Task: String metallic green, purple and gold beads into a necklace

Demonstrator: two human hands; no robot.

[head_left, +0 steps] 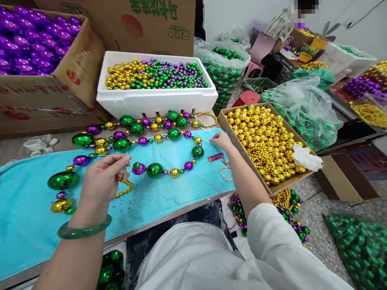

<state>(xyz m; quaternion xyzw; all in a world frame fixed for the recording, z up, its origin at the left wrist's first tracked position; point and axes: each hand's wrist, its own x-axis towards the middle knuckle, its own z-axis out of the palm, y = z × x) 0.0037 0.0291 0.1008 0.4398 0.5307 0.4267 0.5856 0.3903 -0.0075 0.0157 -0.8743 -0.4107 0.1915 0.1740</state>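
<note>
My left hand [102,181], with a green bangle [84,228] on the wrist, pinches a thin, pale thread over the blue cloth [145,209]. Below its fingers hangs a short loop of small gold beads [125,189], partly hidden by the hand. Farther right, my right hand [222,141] has thumb and finger closed on a fine thread, hard to make out. Between and behind both hands winds a bead garland [155,170] of green, purple and gold balls in mixed sizes. Small scissors [226,171] and a red packet [215,157] lie below my right hand.
A white foam box [157,98] of small beads stands behind the garland. Purple beads fill a carton [45,94] at left; gold beads fill a shallow box [267,106] by my right arm. Bagged green beads [302,108] stand beyond. Another person [278,26] sits at the back.
</note>
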